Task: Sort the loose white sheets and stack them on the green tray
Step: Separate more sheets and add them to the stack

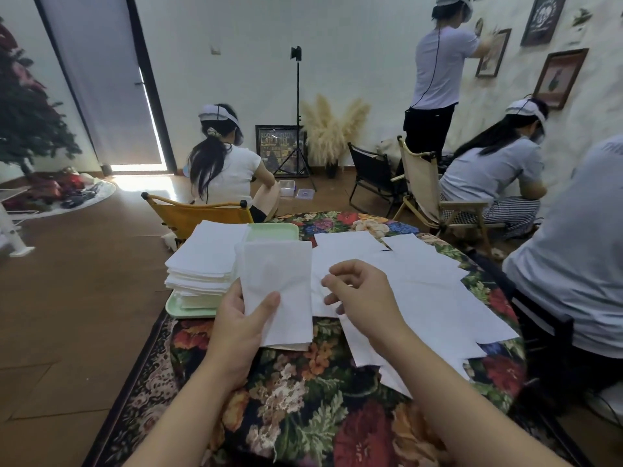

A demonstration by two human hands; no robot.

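My left hand (241, 326) grips a small bundle of white sheets (279, 278) by its lower edge, thumb on top, and holds it upright above the flowered table. Behind it lies the green tray (273, 231) with a thick stack of white sheets (205, 261) on its left part. My right hand (360, 291) hovers just right of the held bundle with fingers loosely curled and nothing in it. Below and to the right of that hand, several loose white sheets (438, 298) lie spread and overlapping on the tablecloth.
The round table (303, 399) has a dark flowered cloth. A person in a grey shirt (573, 264) sits close at the right edge. An orange folding chair (199, 214) stands behind the tray. Other people, chairs and a tripod (297, 129) are farther back.
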